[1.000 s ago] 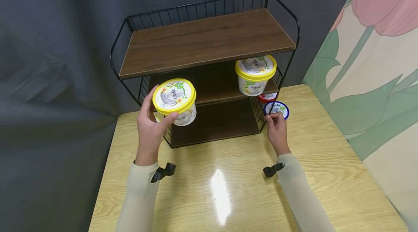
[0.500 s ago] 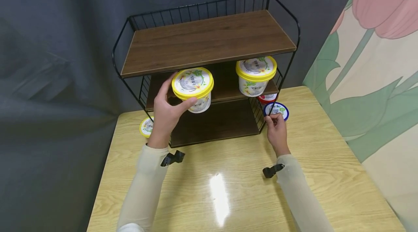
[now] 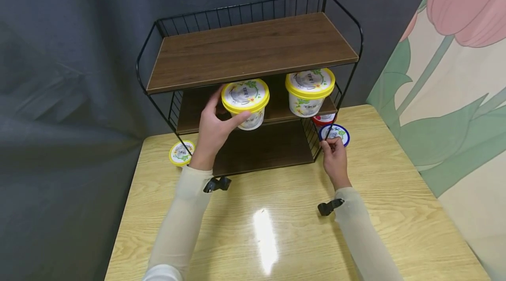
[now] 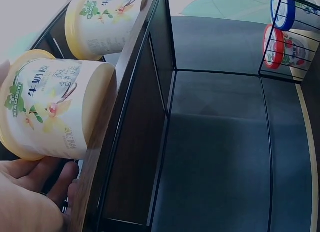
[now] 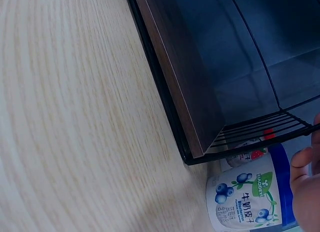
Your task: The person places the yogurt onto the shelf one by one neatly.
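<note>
My left hand (image 3: 213, 129) grips a yellow-lidded paper tub (image 3: 245, 96), thumb in front and fingers round its far side. The tub is upright at the front of the rack's middle shelf (image 3: 276, 112); in the left wrist view its base meets the shelf edge or sits very close to it. To its right on that shelf stands a matching yellow-lidded tub (image 3: 309, 90). My right hand (image 3: 336, 160) pinches the black metal post of the shelf rack (image 3: 253, 50) at its lower right. Beside those fingers is a blue-lidded blueberry tub (image 5: 245, 197).
Behind the blue-lidded tub stands a red-lidded tub (image 3: 324, 118). Another yellow-lidded tub (image 3: 182, 153) is on the table (image 3: 292, 215), left of the rack. The top shelf overhangs the middle one. A dark curtain (image 3: 71, 74) hangs behind.
My left hand has carried its tub rightward and inward, from in front of the rack's left side to the middle shelf. The right hand has stayed on the post.
</note>
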`<state>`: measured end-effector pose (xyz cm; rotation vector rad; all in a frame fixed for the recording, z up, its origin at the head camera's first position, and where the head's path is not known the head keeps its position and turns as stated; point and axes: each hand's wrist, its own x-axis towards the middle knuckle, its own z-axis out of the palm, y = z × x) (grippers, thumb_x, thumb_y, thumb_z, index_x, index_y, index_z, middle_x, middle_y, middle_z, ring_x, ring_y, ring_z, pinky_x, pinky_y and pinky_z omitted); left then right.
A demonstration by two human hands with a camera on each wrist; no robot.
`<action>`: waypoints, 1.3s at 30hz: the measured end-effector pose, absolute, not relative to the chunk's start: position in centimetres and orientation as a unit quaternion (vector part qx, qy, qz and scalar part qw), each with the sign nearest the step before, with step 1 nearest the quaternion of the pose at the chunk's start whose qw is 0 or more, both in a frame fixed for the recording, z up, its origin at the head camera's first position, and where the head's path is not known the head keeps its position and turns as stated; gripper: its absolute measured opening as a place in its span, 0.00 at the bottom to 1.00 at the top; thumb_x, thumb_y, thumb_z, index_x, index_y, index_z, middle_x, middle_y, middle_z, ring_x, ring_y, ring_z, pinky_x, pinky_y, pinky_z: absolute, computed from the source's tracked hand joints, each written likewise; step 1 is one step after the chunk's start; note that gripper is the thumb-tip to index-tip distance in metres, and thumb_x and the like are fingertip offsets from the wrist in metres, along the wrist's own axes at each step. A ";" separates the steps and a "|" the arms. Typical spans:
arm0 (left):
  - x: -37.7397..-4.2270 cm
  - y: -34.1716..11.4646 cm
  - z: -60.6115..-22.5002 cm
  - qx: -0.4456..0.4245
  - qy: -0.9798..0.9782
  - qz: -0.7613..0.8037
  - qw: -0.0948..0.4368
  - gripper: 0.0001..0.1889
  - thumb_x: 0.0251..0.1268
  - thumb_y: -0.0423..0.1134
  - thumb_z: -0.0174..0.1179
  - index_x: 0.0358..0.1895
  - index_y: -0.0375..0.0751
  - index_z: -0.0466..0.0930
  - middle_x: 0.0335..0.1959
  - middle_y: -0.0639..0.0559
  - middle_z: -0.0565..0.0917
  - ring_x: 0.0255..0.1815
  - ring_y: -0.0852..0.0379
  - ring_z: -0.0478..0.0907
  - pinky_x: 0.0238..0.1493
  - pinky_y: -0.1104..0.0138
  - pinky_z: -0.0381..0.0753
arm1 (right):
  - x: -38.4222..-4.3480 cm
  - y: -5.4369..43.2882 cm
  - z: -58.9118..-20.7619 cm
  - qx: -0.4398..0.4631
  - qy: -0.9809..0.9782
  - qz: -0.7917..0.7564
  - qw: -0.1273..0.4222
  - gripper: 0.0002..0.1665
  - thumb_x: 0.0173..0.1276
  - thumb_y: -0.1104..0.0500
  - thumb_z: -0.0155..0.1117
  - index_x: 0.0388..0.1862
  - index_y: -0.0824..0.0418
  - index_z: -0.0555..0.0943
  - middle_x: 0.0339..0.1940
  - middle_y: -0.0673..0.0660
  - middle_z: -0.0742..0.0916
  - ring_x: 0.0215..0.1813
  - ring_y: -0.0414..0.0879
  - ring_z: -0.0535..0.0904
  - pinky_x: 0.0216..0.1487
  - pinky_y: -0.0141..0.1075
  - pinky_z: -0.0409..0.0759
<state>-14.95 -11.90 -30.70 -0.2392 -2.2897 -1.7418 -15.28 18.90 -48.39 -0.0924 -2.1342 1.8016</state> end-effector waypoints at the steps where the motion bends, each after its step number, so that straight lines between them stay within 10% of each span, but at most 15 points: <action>1: -15.0 -11.8 -30.7 -0.082 -0.786 -0.599 0.126 0.52 0.43 0.58 0.77 0.75 0.47 0.64 0.67 0.50 0.74 0.52 0.53 0.67 0.48 0.63 0.69 | -15.3 18.9 -48.4 -0.034 -0.752 0.635 0.172 0.08 0.75 0.69 0.53 0.42 0.78 0.69 0.30 0.36 0.80 0.34 0.23 0.74 0.37 0.18 0.72; 23: -15.8 -11.3 -30.8 -0.079 -0.789 -0.603 0.089 0.52 0.45 0.59 0.75 0.77 0.50 0.61 0.67 0.49 0.74 0.53 0.51 0.69 0.48 0.62 0.71 | -15.3 18.8 -48.6 -0.019 -0.743 0.642 0.187 0.05 0.74 0.71 0.52 0.40 0.76 0.69 0.30 0.40 0.81 0.36 0.22 0.76 0.41 0.18 0.75; 39: -16.0 -11.5 -31.0 -0.086 -0.773 -0.620 0.102 0.67 0.27 0.81 0.69 0.77 0.50 0.58 0.70 0.48 0.70 0.65 0.52 0.67 0.64 0.55 0.67 | -15.4 18.5 -48.8 -0.023 -0.736 0.650 0.187 0.05 0.74 0.72 0.53 0.40 0.76 0.70 0.30 0.38 0.81 0.36 0.25 0.76 0.40 0.18 0.74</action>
